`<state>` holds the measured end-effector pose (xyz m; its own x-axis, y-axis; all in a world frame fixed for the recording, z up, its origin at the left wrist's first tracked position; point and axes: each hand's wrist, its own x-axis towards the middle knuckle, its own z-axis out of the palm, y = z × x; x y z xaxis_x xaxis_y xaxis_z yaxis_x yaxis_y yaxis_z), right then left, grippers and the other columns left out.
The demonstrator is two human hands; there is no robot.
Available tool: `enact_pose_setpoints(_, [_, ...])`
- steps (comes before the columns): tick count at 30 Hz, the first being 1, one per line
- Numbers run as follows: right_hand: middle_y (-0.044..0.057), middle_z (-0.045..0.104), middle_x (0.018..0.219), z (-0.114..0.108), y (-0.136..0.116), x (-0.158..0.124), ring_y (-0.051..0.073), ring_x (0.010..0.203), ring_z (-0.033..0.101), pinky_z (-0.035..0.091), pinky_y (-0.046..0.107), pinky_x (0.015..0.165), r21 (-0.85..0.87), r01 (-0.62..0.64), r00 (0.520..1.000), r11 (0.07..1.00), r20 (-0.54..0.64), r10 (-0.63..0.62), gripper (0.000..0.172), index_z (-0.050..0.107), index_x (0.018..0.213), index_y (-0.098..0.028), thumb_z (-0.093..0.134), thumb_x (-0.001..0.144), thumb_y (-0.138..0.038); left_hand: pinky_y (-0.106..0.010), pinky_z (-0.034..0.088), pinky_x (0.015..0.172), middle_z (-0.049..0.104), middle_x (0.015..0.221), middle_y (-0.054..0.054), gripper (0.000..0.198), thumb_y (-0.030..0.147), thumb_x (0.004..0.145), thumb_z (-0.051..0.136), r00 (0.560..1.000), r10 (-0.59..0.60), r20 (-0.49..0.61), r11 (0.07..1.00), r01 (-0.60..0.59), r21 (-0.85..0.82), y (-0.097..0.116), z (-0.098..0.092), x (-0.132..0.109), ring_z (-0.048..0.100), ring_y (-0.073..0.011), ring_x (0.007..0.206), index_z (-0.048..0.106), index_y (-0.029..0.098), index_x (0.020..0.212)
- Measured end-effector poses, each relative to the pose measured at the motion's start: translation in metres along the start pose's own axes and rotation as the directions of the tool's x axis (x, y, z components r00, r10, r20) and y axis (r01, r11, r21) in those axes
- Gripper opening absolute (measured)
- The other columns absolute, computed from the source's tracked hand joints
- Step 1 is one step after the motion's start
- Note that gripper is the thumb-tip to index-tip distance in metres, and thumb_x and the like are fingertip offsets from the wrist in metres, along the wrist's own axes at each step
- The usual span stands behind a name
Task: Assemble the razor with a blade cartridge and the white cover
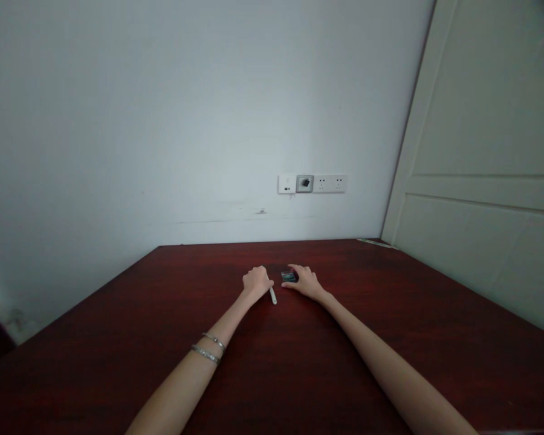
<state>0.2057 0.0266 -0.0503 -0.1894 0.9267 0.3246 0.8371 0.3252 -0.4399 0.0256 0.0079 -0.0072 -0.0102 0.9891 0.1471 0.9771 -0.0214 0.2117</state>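
Observation:
My left hand is closed around a slim white handle, whose near end sticks out below the fingers toward me. A small hole seems to show near that end. The rest is hidden in my fist, so its kind cannot be told. To its right, my right hand curves its thumb and fingers around the near and far edges of a small flat dark-teal box with a pale pattern on top. The box is at the tabletop, a short gap from my left hand.
The dark red wooden table reaches back to a white wall. Wall sockets sit above its far edge. A thin pale strip lies at the far right corner, beside a cream panelled door.

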Motion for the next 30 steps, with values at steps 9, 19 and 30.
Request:
enact_pose_setpoints(9, [0.004, 0.061, 0.11, 0.001, 0.015, 0.004, 0.023, 0.101, 0.052, 0.038, 0.039, 0.086, 0.144, 0.044, 0.999, 0.989, -0.029, -0.041, 0.066, 0.048, 0.121, -0.025, 0.068, 0.062, -0.046, -0.035, 0.048, 0.071, 0.068, 0.093, -0.012, 0.028, 0.04, 0.066, 0.06, 0.999, 0.038, 0.003, 0.999, -0.038, -0.03, -0.003, 0.002, 0.003, 0.063, -0.0285, 0.09, 0.067, 0.018, 0.084])
enact_pose_setpoints(19, [0.004, 0.06, 0.106, 0.007, 0.021, 0.007, 0.019, 0.095, 0.054, 0.04, 0.035, 0.084, 0.211, 0.091, 0.995, 0.973, -0.057, -0.081, 0.07, 0.044, 0.124, -0.025, 0.07, 0.061, -0.04, -0.033, 0.046, 0.071, 0.069, 0.089, -0.01, 0.027, 0.045, 0.068, 0.059, 0.996, 0.09, -0.006, 0.992, -0.09, -0.082, -0.004, 0.003, 0.004, 0.063, -0.0262, 0.088, 0.068, 0.021, 0.078])
enact_pose_setpoints(30, [0.002, 0.063, 0.077, -0.012, -0.04, -0.014, 0.016, 0.074, 0.059, 0.041, 0.025, 0.066, 0.109, 0.062, 0.998, 0.992, -0.028, -0.059, 0.039, 0.053, 0.112, -0.021, 0.054, 0.077, -0.039, -0.022, 0.04, 0.052, 0.066, 0.066, -0.007, 0.035, 0.045, 0.073, 0.054, 0.988, 0.006, 0.155, 0.959, 0.039, -0.282, -0.06, -0.024, 0.017, 0.059, -0.0148, 0.057, 0.067, 0.014, 0.065])
